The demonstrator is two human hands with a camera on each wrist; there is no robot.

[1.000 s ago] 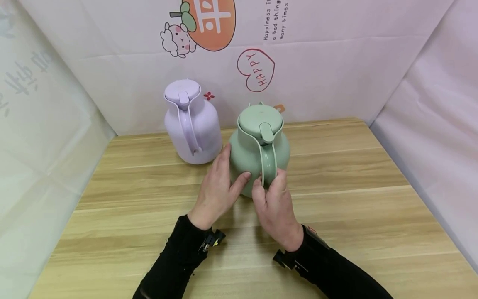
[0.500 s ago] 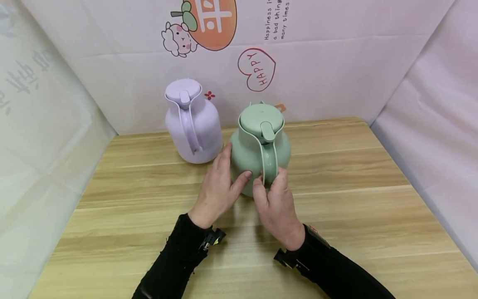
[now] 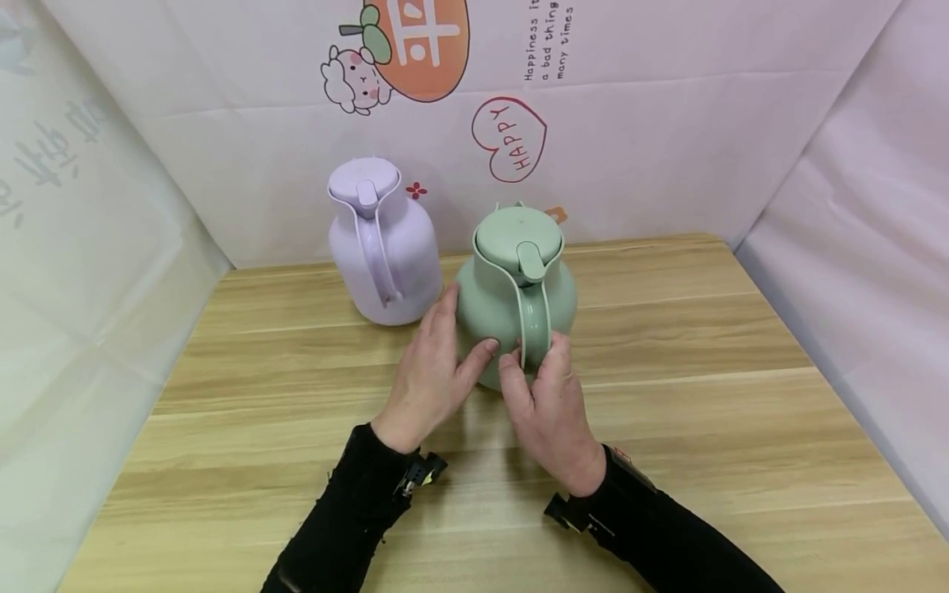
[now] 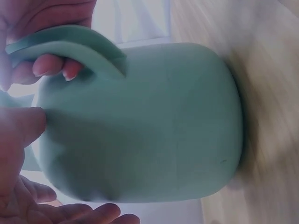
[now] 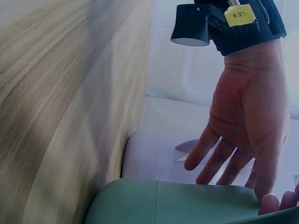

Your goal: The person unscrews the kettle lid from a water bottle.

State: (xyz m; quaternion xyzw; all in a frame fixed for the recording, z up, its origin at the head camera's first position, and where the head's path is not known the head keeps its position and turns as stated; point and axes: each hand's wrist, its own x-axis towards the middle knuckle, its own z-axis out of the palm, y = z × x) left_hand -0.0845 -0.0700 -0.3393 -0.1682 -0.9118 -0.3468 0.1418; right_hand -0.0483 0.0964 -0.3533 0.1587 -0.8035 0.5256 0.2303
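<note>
A green thermos jug (image 3: 482, 309) stands upright near the middle of the table, its round lid (image 3: 517, 235) on and its handle (image 3: 535, 325) facing me. My right hand (image 3: 552, 416) grips the lower part of that handle; in the left wrist view, its fingertips (image 4: 49, 65) show through the loop. With fingers extended, my left hand (image 3: 426, 383) rests against the left side of the body, thumb toward the front. The right wrist view shows the left palm (image 5: 252, 107) and its fingers reaching along the green wall (image 5: 187, 200).
Behind and to the left stands a purple thermos jug (image 3: 408, 259), lid on, close to the left fingertips. The wooden table (image 3: 704, 371) ends at a printed white backdrop (image 3: 630, 156). White cloth (image 3: 838, 206) hangs at both sides.
</note>
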